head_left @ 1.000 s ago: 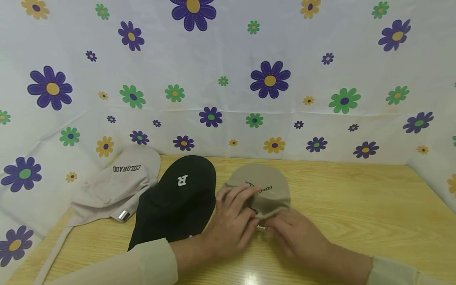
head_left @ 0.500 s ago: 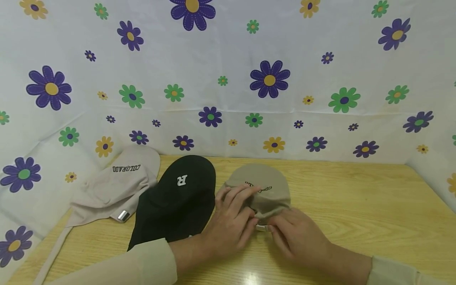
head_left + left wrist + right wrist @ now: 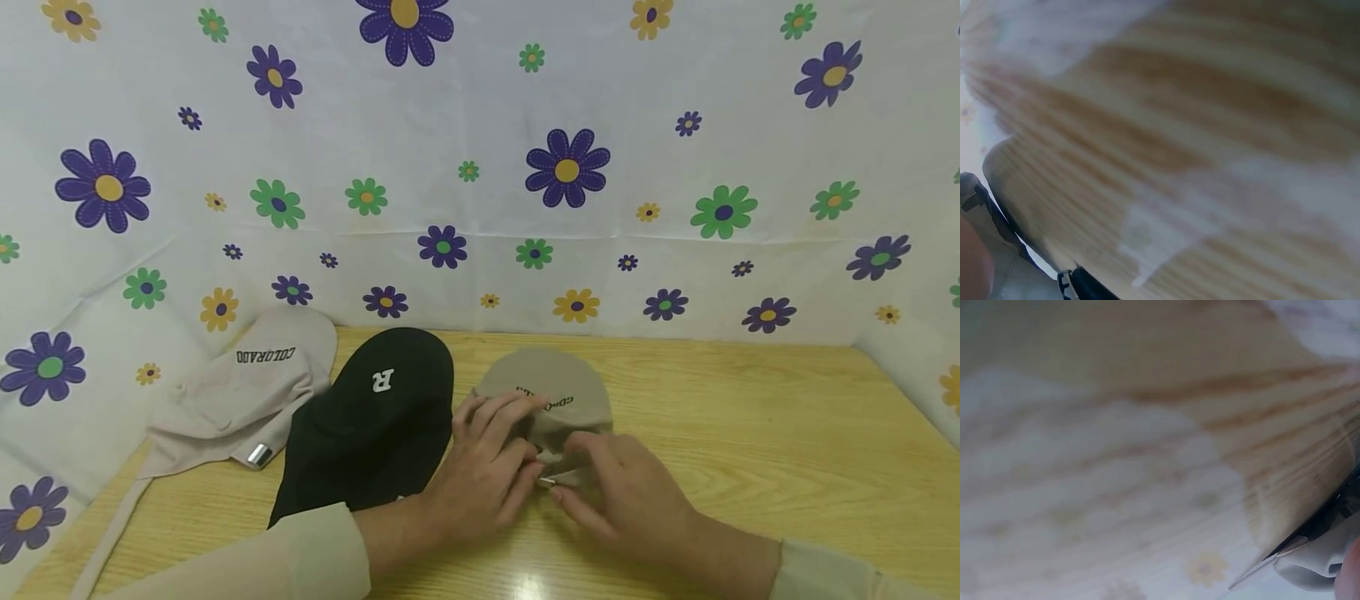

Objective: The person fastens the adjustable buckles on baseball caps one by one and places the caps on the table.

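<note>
A tan baseball cap [image 3: 551, 371] lies brim away from me on the wooden table in the head view, dark lettering on its front partly covered. My left hand [image 3: 483, 467] rests over its left side; thumb and forefinger pinch the back strap beside a small metal buckle [image 3: 547, 481]. My right hand [image 3: 637, 492] is at the cap's right rear. Its forefinger touches the cloth and its thumb is near the buckle, with a gap between them where some strap shows. Its other fingers are hidden. Both wrist views show mostly blurred table, with only a sliver of skin at the edge.
Left of the tan cap lies a black cap [image 3: 375, 425] with a white letter R. Beyond it is a pale pink cap [image 3: 232, 392] with a metal buckle and a long strap [image 3: 112, 533] trailing toward me. A flower-patterned cloth [image 3: 480, 108] hangs behind the table [image 3: 750, 442].
My right forefinger has lifted up and away from the thumb, where before they pinched together at the strap by the buckle. My left hand keeps its place; the caps barely shift.
</note>
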Demonstrator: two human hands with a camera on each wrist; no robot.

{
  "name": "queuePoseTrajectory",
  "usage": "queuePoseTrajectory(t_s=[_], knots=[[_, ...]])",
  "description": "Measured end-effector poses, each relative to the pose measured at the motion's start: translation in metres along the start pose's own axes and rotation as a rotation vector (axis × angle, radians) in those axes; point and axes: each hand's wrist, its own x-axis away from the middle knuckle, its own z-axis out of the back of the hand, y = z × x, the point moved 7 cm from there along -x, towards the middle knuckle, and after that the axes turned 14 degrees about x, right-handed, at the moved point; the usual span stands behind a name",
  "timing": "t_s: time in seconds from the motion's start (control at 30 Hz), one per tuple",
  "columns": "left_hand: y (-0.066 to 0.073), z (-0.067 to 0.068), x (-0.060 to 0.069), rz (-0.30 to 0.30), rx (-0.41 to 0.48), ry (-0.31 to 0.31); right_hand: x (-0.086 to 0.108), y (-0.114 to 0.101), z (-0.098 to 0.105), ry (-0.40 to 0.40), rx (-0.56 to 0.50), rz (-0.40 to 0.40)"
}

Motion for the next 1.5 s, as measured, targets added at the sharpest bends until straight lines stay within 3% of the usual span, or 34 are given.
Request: queuePoseTrajectory(t_s=[0.33,0.6,0.73,0.97,1.27,1.5], knots=[[0.006,0.005,0.003,0.035,0.047,0.042,-0.002,-0.004,0.000,0.025,0.050,0.040],[0.013,0.004,-0.002,0.014,-0.059,-0.021,-0.001,-0.008,-0.002,0.013,0.109,0.090],[0.013,0.003,0.000,0.031,-0.083,-0.046,-0.002,-0.008,-0.003,-0.003,0.128,0.103],[0.011,0.006,0.004,0.066,-0.074,-0.029,-0.002,-0.007,-0.005,-0.028,0.143,0.110],[0.015,0.001,0.008,0.058,-0.187,-0.108,0.000,-0.007,-0.005,-0.016,0.146,0.120],[0.012,-0.005,0.010,0.069,-0.233,-0.181,0.003,-0.007,-0.007,-0.052,0.134,0.146]])
